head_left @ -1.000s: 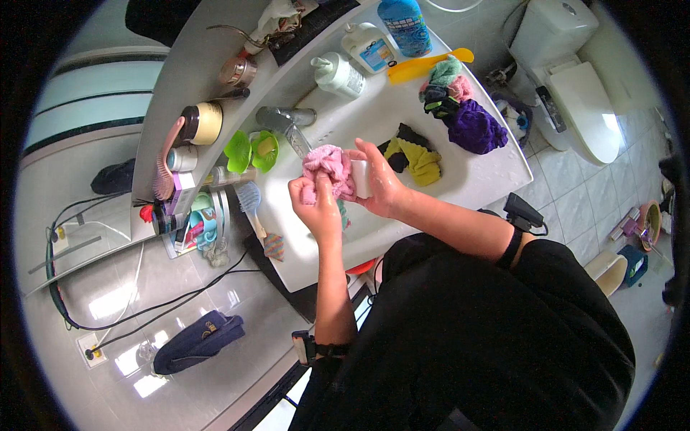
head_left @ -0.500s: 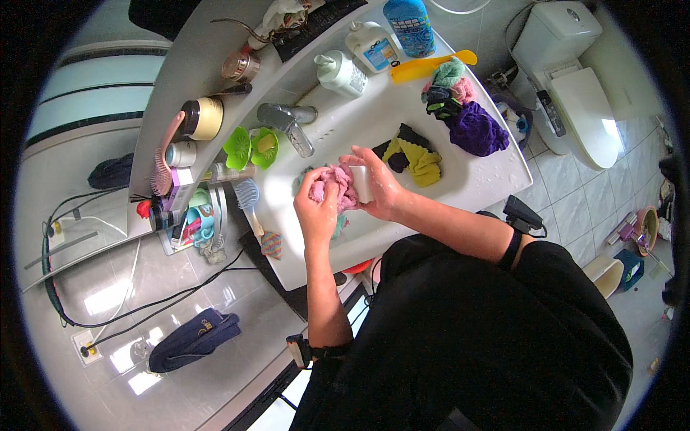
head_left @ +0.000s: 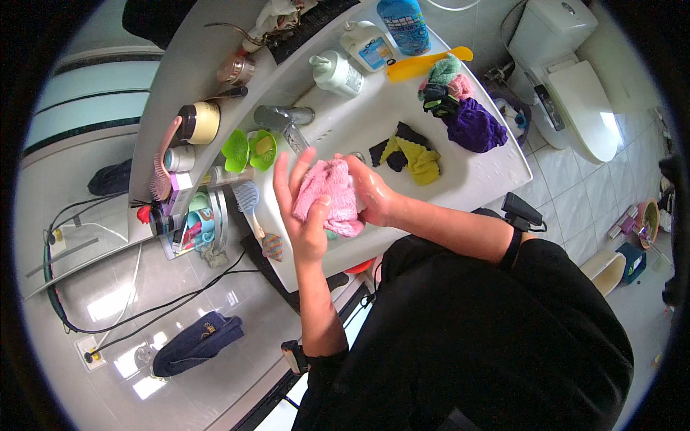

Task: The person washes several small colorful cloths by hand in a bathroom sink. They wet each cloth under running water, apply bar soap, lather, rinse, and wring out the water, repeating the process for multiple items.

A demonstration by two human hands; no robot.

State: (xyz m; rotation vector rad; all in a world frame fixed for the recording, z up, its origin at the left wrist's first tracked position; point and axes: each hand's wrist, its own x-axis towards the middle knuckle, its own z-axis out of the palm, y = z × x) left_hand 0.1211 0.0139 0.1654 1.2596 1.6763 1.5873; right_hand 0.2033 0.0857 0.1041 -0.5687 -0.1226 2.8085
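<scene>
A fluffy pink cloth (head_left: pixel 327 194) lies opened out between my hands, above the left part of the white sink (head_left: pixel 467 169). My left hand (head_left: pixel 305 230) holds it from the near left, thumb pressed on top and the fingers stretched up behind its edge. My right hand (head_left: pixel 374 194), wet, grips the cloth's right side; its fingertips are partly hidden, and no soap shows in it. Under the cloth, a bit of green fabric peeks out. In the basin lies a wet yellow and black cloth (head_left: pixel 418 159), right of the faucet (head_left: pixel 284 116).
Purple cloth (head_left: pixel 476 126) and other wet cloths sit heaped on the sink's right rim. Bottles, including a white pump bottle (head_left: pixel 336 74), line the back rim. A green soap dish (head_left: pixel 237 149) and a blue-headed brush (head_left: pixel 246 197) are at left. The toilet (head_left: pixel 586 108) stands far right.
The bunched pink cloth has been spread open and turned toward me. The white bar in my right hand has gone out of sight. My left fingers have stretched out.
</scene>
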